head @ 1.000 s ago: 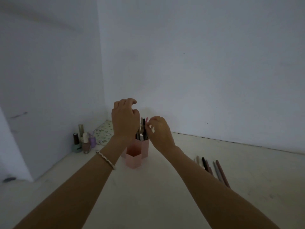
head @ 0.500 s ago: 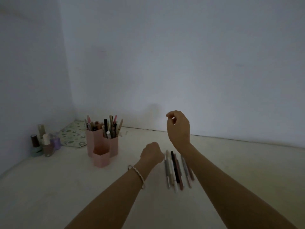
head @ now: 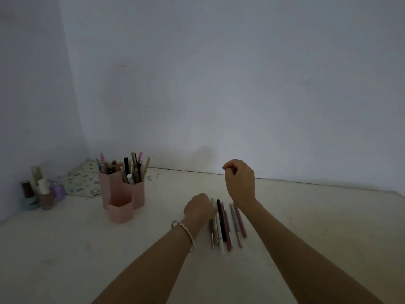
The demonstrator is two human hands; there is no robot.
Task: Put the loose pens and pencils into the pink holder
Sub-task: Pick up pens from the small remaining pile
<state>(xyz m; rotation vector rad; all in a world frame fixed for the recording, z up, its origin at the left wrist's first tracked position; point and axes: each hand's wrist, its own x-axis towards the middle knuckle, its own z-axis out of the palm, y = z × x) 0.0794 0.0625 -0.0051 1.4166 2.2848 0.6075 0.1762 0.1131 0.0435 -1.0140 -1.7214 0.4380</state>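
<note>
Nearest the camera, two bare forearms reached forward over the pale, scuffed tabletop [head: 65,249]. The left hand [head: 198,208], a thin silver bracelet [head: 186,232] on its wrist, lay knuckles-up at the near-left edge of the row of loose pens and pencils [head: 225,224] — closed into a loose fist, touching or just over the leftmost sticks; whether it had hold of one could not be told. The right hand [head: 240,183] hung raised above the far end of the row, at about 1 o'clock from the left hand, fingers curled with thumb and forefinger nearly pinched; nothing showed between them.

A second before, both hands had been at the holder, setting sticks into it; both had since crossed to the row, which suggested one load was delivered and the next pickup was starting. Some seven sticks remained loose.

The pink plastic holder of joined hexagonal tubes [head: 122,194] stood at about 10 o'clock from the row, well apart. Its two tall tubes were crowded with pens; the short front tube looked empty.

Farther left, near the corner, stood a cluster of small nail-polish bottles [head: 41,194], and behind them lay a patterned cloth [head: 81,181]. Neither lay in the path between row and holder — only the crowding of the tall tubes seemed likely to hinder insertion.
</note>
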